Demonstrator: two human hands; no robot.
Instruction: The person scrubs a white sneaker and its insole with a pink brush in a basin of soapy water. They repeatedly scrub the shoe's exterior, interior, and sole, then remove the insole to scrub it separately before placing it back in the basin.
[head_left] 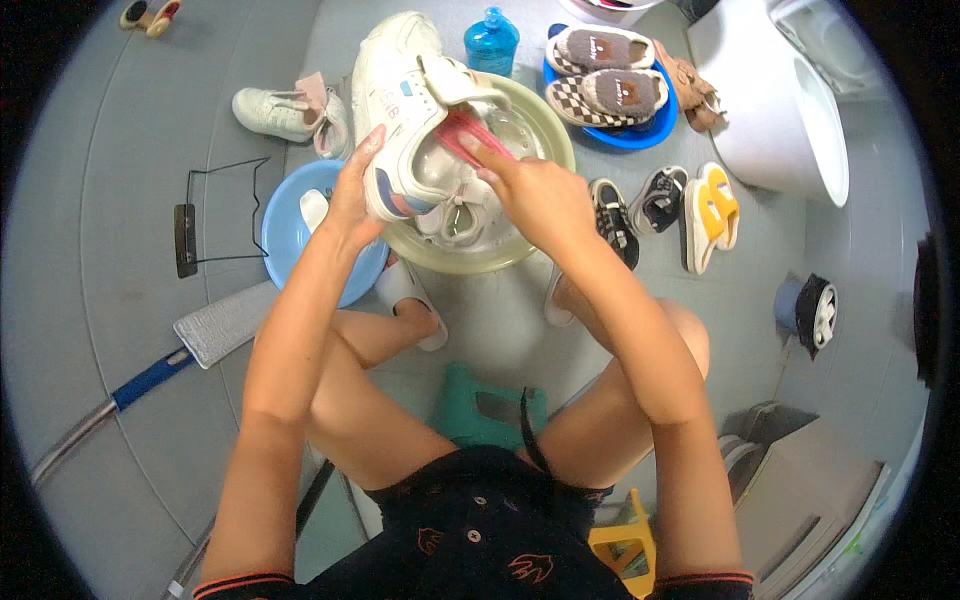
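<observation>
the white sneaker [395, 110] is tilted over the left edge of the greenish basin [566, 135]. fingers of the left hand [354, 195] grip its heel; those of the right hand [540, 195] clench a pink brush-like tool [472, 138]. pressing hard could twist it loose into the suds [503, 225].

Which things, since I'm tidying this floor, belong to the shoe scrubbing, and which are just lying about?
In the job:
- white sneaker, in the left hand
- pink brush, in the right hand
- pale green basin beneath, holding a pale shoe

Probably just lying about, since neither hand touches them:
- flat mop
- yellow slippers
- black shoes
- checkered shoes
</observation>
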